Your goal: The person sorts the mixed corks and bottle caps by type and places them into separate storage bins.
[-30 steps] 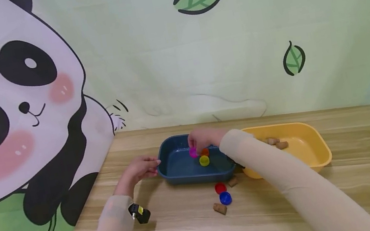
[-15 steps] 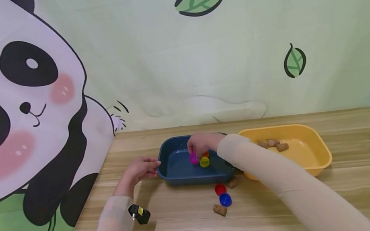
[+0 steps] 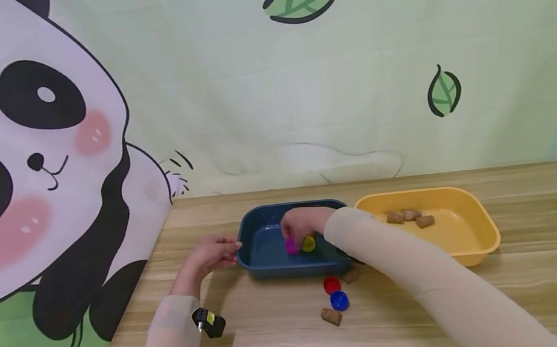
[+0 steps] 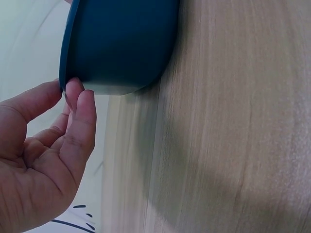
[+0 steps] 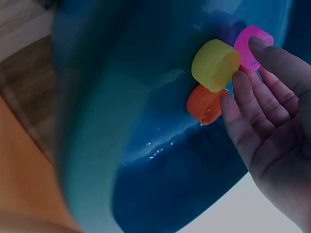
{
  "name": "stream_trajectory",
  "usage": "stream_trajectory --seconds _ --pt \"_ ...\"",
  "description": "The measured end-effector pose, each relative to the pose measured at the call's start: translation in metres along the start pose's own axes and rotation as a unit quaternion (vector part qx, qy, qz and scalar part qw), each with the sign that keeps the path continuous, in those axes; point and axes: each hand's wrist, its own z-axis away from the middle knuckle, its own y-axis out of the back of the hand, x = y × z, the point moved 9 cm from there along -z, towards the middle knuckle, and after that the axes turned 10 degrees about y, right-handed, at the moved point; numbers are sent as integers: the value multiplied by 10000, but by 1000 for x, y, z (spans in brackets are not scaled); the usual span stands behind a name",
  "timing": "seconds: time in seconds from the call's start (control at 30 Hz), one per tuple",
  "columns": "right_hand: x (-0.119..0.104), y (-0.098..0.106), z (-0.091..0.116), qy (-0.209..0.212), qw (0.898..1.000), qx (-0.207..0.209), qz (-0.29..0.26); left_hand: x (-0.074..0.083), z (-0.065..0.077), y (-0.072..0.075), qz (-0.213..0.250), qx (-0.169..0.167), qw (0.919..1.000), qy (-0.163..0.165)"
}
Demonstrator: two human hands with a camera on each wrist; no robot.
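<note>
In the head view my left hand [image 3: 209, 254] pinches the left rim of a dark blue plastic basin [image 3: 272, 269]. The left wrist view has the thumb [image 4: 46, 97] at the rim and fingertips against the outer wall. Inside the basin my right hand [image 3: 302, 223] holds a pink bottle cap [image 5: 249, 48] between thumb and fingers. A yellow bottle cap [image 5: 214, 65] stands right beside the pink one, and an orange bottle cap [image 5: 203, 104] touches the yellow one. Both lie near the right fingertips; in the head view the hand mostly hides the orange cap.
To the right stands a yellow basin [image 3: 468, 237] with several corks [image 3: 425, 221] in it, partly behind the right sleeve. On the table in front lie a red bottle cap [image 3: 332, 285], a blue bottle cap [image 3: 339, 301], a cork [image 3: 331, 315] and another cork [image 3: 350, 275].
My right hand has lowered the pink cap toward the basin's near side, bringing it beside the yellow cap. The left hand stays at the rim. More corks show past the right sleeve.
</note>
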Motion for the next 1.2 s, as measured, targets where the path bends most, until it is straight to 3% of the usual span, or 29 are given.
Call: stream_trajectory --seconds 0.6,1.2 --pt "1 -8 -4 5 10000 -44 22 -2 1 2 82 68 9999 57" --pt "8 15 11 -32 9998 188 97 -2 1 2 174 51 9998 47"
